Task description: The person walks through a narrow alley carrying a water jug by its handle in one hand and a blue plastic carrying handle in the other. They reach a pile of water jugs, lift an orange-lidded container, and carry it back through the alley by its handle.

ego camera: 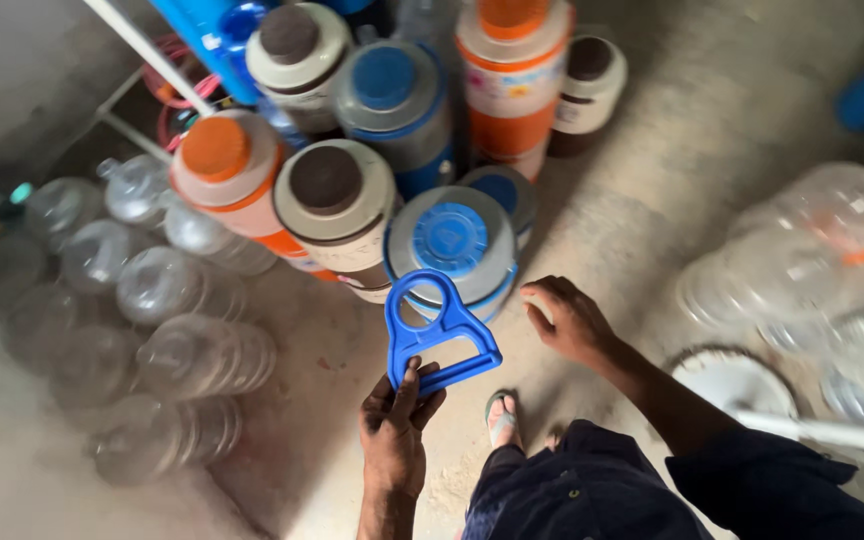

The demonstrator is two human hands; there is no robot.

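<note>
Nearest to us, our dark trousers (592, 490) fill the lower edge of the view, and one sandalled foot (502, 418) stands on the bare concrete floor (652, 200). Just left of it our left hand (393, 425) is raised, its fingers (404, 385) clenched on the straight grip bar of a blue plastic carry handle (439, 332). The handle stands nearly upright, tilted a little to the right, its ring end uppermost and hanging in front of the jugs. Our right hand (567, 320) hovers to the right of the handle, apart from it; its fingers are loosely curled and released, grasping nothing, close to the nearest jug but not clearly touching it.

That jug is an insulated one with a grey body and a blue lid (450, 240), standing at the front of a tight cluster on the floor. Beside it to the left stands a cream jug with a brown lid (327, 183), and further left a jug with an orange lid (217, 150). Behind them stand more jugs, among them a tall orange-and-white one (514, 75). Clear plastic bottles (172, 350) lie heaped along the floor's left side, and another blurred pile of clear bottles (822, 240) lies at the right edge.
</note>
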